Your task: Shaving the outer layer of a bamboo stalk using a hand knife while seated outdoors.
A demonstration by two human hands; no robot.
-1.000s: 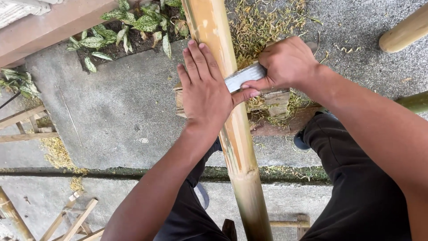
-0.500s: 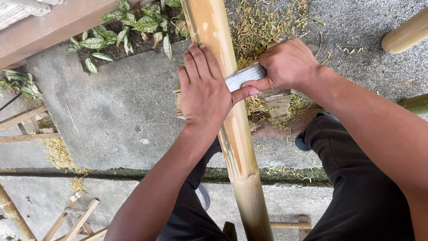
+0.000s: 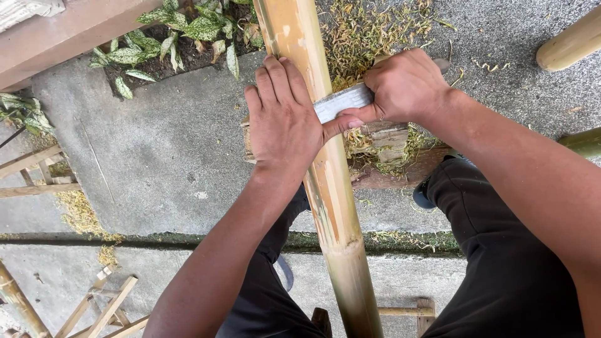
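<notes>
A long yellow-green bamboo pole (image 3: 332,206) runs from the top of the view down between my legs, resting on a wooden block (image 3: 382,138). My left hand (image 3: 282,119) lies flat over the pole, pressing on the tip of a broad metal blade (image 3: 341,101). My right hand (image 3: 404,84) is closed around the blade's handle just right of the pole. The blade lies across the pole; its far end is hidden under my left hand.
Pale bamboo shavings (image 3: 375,31) litter the concrete beyond the block. A planter with spotted green leaves (image 3: 175,37) sits at the top left. More bamboo poles (image 3: 570,44) lie at the right edge. Wooden frames (image 3: 37,172) and sticks stand at the left and bottom left.
Both hands and the blade have slid slightly toward me along the pole; the grip is unchanged.
</notes>
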